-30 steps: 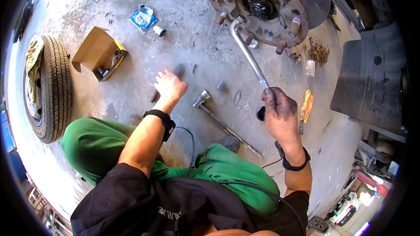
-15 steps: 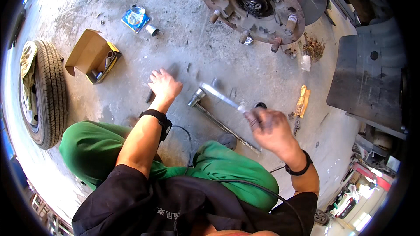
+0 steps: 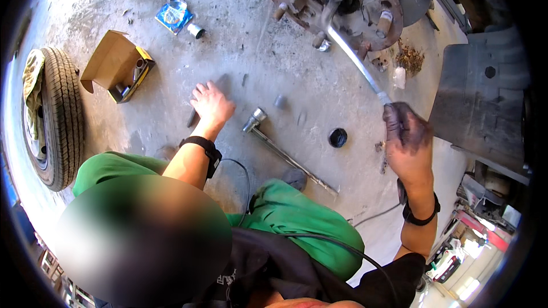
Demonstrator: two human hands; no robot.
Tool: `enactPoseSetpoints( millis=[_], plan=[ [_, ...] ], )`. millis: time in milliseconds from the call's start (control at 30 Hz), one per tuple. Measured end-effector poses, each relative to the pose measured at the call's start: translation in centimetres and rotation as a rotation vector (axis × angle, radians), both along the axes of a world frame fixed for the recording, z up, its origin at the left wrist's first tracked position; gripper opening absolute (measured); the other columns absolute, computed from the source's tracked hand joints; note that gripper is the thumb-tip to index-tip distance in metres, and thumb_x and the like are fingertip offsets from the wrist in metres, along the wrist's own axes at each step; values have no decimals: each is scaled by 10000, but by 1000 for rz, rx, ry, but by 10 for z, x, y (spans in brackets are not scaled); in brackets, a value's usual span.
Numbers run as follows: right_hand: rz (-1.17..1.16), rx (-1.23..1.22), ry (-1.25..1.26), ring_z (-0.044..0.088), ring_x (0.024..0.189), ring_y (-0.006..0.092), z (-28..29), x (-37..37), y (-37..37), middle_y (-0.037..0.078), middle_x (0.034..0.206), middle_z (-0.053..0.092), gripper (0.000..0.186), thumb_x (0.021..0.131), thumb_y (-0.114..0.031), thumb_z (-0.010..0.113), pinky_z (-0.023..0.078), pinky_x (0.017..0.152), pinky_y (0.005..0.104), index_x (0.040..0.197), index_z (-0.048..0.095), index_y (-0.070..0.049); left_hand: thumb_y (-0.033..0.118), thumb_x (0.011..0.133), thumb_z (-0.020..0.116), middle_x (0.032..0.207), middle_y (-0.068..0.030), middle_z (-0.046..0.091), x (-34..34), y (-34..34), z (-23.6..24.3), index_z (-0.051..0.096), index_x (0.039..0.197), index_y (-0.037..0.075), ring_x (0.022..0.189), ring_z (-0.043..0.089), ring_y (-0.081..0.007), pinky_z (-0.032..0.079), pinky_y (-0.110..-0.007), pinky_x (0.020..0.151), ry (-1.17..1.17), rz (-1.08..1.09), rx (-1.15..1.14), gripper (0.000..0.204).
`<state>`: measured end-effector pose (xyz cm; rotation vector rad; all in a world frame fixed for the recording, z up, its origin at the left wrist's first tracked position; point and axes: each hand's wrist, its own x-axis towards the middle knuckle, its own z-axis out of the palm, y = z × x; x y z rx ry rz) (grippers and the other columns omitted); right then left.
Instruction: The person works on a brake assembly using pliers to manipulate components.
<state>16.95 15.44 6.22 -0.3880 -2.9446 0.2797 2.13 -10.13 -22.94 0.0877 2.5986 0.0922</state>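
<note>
My right hand (image 3: 410, 144), dark with grime on the fingers, is wrapped around the near end of a long silver bar with a bent end (image 3: 357, 61). That bent end reaches into the greasy centre of a rusty wheel hub (image 3: 365, 23) with thick studs; whether it touches is hard to make out. Over a dark bar-like tool (image 3: 193, 117) on the floor lies my left hand (image 3: 211, 104), fingers spread. Between the hands are a socket wrench with a long handle (image 3: 291, 157), a small grey cylinder (image 3: 279, 101) and a round black cap (image 3: 338, 137).
An open cardboard box (image 3: 117, 65) holding metal sockets stands at left, beside an upright tyre (image 3: 63, 120). A blue packet (image 3: 173, 16) and a small silver-black cylinder (image 3: 196, 31) lie beyond. At right hangs a dark mudflap-like panel (image 3: 479, 91). A cable (image 3: 245, 185) runs by my legs.
My right hand has moved right and slightly up, carrying the bar; its bent end has swung from above the floor up to the hub centre. My left hand stays nearly where it was.
</note>
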Motion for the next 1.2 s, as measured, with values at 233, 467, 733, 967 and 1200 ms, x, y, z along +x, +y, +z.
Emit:
enactPoseSetpoints(
  millis=[233,467,733,967,1200],
  plan=[
    [221,-63,-233,594,493,338,-13,19,-20,141,580,596,167,911,-159,658,478,489,429,796,603,-51,294,690,738,1438,-270,390,1,3,-1,371,1428,-34,1326,398,-427,385,-529,1055,11,10,-13,887],
    [296,71,-253,606,544,341,0,2,-9,144,595,587,215,906,-171,670,474,523,443,761,566,-51,287,687,728,1436,-273,390,2,0,5,374,1426,-37,1323,400,-428,385,-527,1057,-14,4,8,881],
    [128,-97,-197,589,522,358,10,-1,-28,162,612,602,196,918,-146,654,478,513,448,759,601,-45,299,692,729,1402,-261,413,-4,-1,3,379,1418,-37,1305,413,-422,391,-526,1050,-25,7,20,873],
    [-59,-114,-161,607,561,396,5,-7,-18,183,617,599,228,922,-213,654,478,544,470,776,604,-45,294,704,715,1449,-269,374,0,4,6,358,1449,-26,1341,369,-423,344,-534,1080,-53,2,16,886],
    [7,-54,-88,568,514,385,4,-9,-6,179,605,589,229,918,-175,657,465,500,425,740,588,-49,261,702,692,1400,-259,412,-1,3,3,411,1381,-37,1309,390,-417,353,-540,1066,-3,10,26,793]
  ],
)
